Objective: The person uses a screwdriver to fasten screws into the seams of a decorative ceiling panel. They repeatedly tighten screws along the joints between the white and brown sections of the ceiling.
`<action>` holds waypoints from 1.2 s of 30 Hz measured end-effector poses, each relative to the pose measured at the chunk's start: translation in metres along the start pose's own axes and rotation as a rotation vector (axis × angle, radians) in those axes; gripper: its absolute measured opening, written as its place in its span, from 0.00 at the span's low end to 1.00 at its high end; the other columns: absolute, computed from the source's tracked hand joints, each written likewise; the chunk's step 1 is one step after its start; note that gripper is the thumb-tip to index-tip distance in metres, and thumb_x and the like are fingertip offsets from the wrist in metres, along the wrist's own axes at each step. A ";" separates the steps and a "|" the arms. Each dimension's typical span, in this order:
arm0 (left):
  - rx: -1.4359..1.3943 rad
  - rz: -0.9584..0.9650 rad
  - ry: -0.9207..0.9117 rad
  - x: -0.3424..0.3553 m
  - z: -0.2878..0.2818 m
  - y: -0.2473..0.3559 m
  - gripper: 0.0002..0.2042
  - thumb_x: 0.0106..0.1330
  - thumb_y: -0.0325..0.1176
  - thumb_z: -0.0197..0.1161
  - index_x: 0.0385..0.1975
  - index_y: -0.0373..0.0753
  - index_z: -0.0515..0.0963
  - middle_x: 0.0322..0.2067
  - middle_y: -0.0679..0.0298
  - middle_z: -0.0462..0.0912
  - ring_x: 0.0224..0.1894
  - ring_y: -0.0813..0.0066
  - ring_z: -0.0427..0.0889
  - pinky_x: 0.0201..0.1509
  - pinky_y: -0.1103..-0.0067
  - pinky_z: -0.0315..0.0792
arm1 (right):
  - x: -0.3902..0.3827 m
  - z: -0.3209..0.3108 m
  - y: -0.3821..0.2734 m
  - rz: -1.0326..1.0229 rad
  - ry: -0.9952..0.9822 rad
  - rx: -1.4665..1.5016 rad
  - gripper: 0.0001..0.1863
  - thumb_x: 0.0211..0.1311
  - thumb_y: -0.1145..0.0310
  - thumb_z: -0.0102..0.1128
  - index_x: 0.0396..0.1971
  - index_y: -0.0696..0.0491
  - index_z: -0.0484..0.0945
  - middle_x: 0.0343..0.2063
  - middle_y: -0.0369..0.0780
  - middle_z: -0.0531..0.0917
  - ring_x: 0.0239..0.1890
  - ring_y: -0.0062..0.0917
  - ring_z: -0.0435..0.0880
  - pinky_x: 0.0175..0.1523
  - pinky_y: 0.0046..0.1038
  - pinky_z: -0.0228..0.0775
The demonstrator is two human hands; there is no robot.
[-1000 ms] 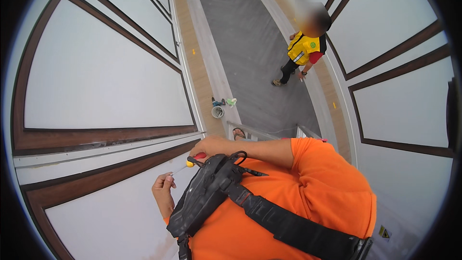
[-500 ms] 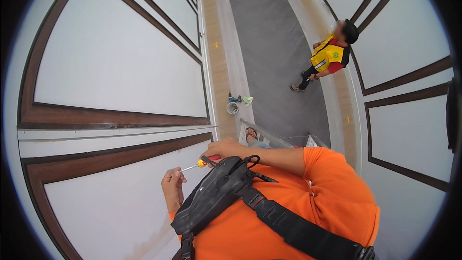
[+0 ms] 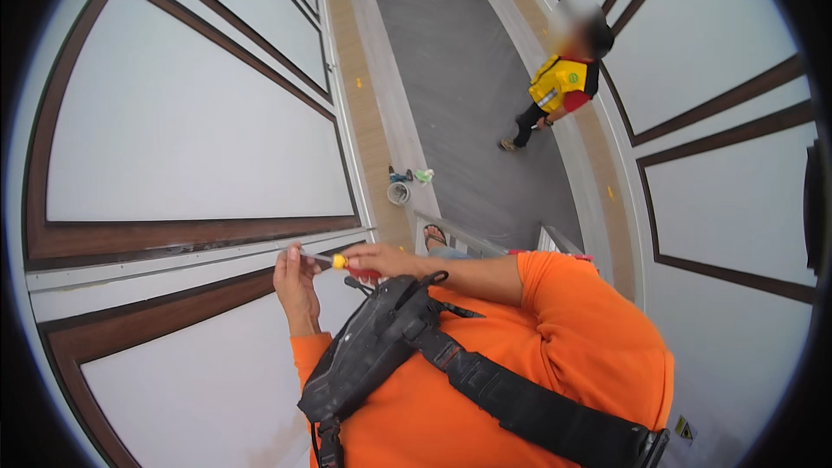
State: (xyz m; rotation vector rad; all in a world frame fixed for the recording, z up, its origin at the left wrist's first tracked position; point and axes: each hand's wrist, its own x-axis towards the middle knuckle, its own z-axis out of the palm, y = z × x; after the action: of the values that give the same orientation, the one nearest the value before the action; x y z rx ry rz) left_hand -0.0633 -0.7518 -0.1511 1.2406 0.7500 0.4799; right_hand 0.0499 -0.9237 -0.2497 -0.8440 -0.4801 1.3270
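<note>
A screwdriver [image 3: 339, 261] with a red and yellow handle and a thin metal shaft lies level in front of my chest. My right hand [image 3: 381, 259] is closed around its handle. At the shaft's far end is my left hand [image 3: 296, 288], with thumb and fingers pinched together by the tip. Whatever those fingers hold is too small to make out. Both hands are close to the white wall panel's dark brown frame [image 3: 208, 295] and the pale strip [image 3: 173, 274] above it.
A ladder [image 3: 472, 241] stands under me, with my sandalled foot [image 3: 433, 237] on it. On the floor below are a bucket [image 3: 399, 194], a drill [image 3: 399, 175] and a pale green cloth [image 3: 424, 176]. A person in a yellow vest [image 3: 555, 82] stands across the grey walkway [image 3: 459, 69]. A black bag [image 3: 373, 347] hangs across my chest.
Both hands have moved up and left with the screwdriver, closer to the pale strip between the panels. The view has shifted, so floor and person appear further left.
</note>
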 end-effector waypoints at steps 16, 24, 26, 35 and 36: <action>1.325 0.318 -0.177 0.029 -0.130 0.051 0.15 0.64 0.31 0.71 0.50 0.38 0.86 0.48 0.56 0.88 0.54 0.58 0.84 0.61 0.67 0.76 | -0.017 -0.077 -0.098 -0.187 0.368 -0.063 0.21 0.76 0.59 0.58 0.61 0.54 0.79 0.38 0.33 0.81 0.39 0.16 0.77 0.45 0.23 0.73; 2.436 1.062 0.784 0.063 -0.274 0.396 0.31 0.70 0.34 0.65 0.73 0.49 0.65 0.71 0.55 0.67 0.72 0.50 0.65 0.72 0.57 0.63 | -0.012 -0.018 -0.100 -0.102 0.242 0.011 0.18 0.73 0.64 0.61 0.59 0.54 0.81 0.29 0.30 0.78 0.29 0.13 0.73 0.36 0.19 0.69; 2.482 1.059 1.064 0.063 -0.304 0.429 0.33 0.76 0.43 0.58 0.78 0.56 0.54 0.75 0.60 0.61 0.76 0.54 0.61 0.76 0.55 0.59 | -0.007 -0.011 -0.095 -0.096 0.200 -0.055 0.19 0.73 0.64 0.62 0.60 0.53 0.80 0.32 0.32 0.80 0.32 0.13 0.74 0.39 0.19 0.70; 2.746 0.047 1.365 0.066 -0.231 0.416 0.33 0.80 0.50 0.49 0.80 0.63 0.45 0.80 0.66 0.49 0.81 0.63 0.50 0.80 0.53 0.49 | 0.006 -0.016 -0.093 -0.171 0.254 -0.085 0.19 0.72 0.67 0.62 0.59 0.55 0.80 0.30 0.32 0.79 0.28 0.13 0.72 0.33 0.18 0.65; 2.763 0.063 1.346 0.063 -0.231 0.423 0.32 0.80 0.50 0.49 0.80 0.63 0.46 0.80 0.66 0.49 0.81 0.63 0.51 0.80 0.53 0.49 | 0.005 -0.017 -0.095 -0.166 0.258 -0.104 0.20 0.71 0.66 0.63 0.60 0.54 0.80 0.31 0.32 0.79 0.29 0.13 0.72 0.34 0.18 0.67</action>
State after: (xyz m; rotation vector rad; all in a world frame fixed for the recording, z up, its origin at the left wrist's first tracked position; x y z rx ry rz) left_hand -0.1621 -0.4385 0.2075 3.3802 2.9823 -0.2167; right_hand 0.1249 -0.9246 -0.1884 -1.0233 -0.4089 1.0305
